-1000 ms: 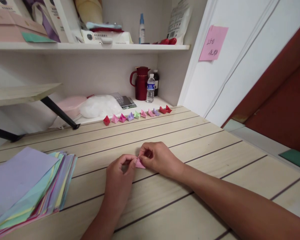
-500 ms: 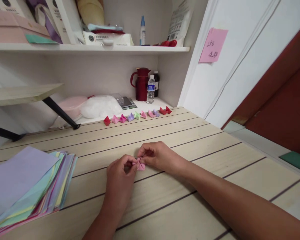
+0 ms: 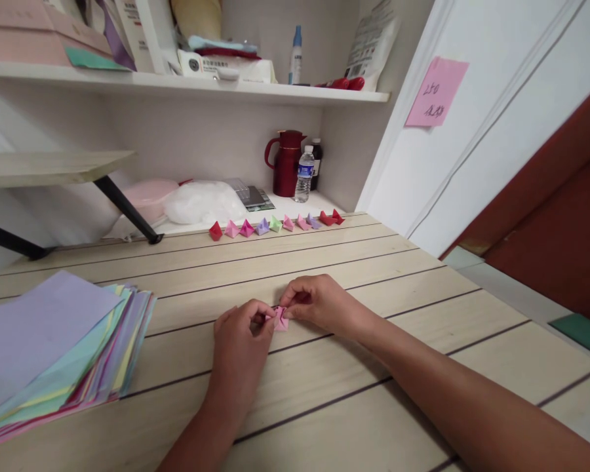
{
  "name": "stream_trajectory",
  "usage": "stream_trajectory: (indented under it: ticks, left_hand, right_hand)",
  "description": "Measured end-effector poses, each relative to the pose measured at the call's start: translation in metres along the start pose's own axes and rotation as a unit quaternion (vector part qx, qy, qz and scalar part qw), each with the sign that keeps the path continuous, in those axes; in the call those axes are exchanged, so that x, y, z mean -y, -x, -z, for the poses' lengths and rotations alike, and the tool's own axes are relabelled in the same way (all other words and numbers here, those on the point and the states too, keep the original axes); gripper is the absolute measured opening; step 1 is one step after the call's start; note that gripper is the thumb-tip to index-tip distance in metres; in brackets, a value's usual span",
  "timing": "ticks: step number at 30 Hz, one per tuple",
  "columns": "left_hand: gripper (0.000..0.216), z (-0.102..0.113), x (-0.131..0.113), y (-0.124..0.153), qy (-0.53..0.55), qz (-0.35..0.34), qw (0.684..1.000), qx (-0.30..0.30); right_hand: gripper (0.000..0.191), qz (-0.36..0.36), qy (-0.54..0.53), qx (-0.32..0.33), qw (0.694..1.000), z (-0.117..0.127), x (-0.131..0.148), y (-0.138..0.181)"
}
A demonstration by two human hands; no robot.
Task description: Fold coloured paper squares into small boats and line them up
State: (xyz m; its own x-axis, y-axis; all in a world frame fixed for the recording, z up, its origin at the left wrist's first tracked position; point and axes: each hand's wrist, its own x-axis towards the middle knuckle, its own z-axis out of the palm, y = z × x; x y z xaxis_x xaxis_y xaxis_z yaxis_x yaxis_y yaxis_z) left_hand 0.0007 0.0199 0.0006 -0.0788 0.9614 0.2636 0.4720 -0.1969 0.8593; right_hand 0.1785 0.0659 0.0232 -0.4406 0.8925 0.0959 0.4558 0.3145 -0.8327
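Note:
A small folded pink paper piece is pinched between both hands just above the slatted wooden table. My left hand grips its left side with thumb and fingertips closed. My right hand holds its right side, fingers curled around it. A row of several small folded paper shapes in red, pink, purple and green lines the table's far edge. A stack of coloured paper sheets lies at the left, a lilac sheet on top.
Behind the table a low white shelf holds a dark red jug, a water bottle, a dark bottle and a white plastic bag. An upper shelf carries boxes and packets. A pink sticky note hangs on the white door frame.
Both hands stayed together at the table's middle, working the pink piece, which now looks more compact and folded up. The camera view shifted slightly left and down.

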Motion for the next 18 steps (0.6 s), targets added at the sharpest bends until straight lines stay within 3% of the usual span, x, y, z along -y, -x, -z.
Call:
stream_trajectory:
  ticks: [7,18]
  left_hand:
    - [0.006,0.0,-0.0004,0.001,-0.002,0.003,1.0,0.001]
    - [0.003,-0.0017,0.001,0.0001,0.0,0.005,1.0,-0.004]
  right_hand:
    - [0.003,0.023,-0.034,-0.002,0.999,-0.0044,0.0017,0.0021]
    - [0.007,0.022,0.0,0.012,1.0,-0.0053,0.0044,0.0014]
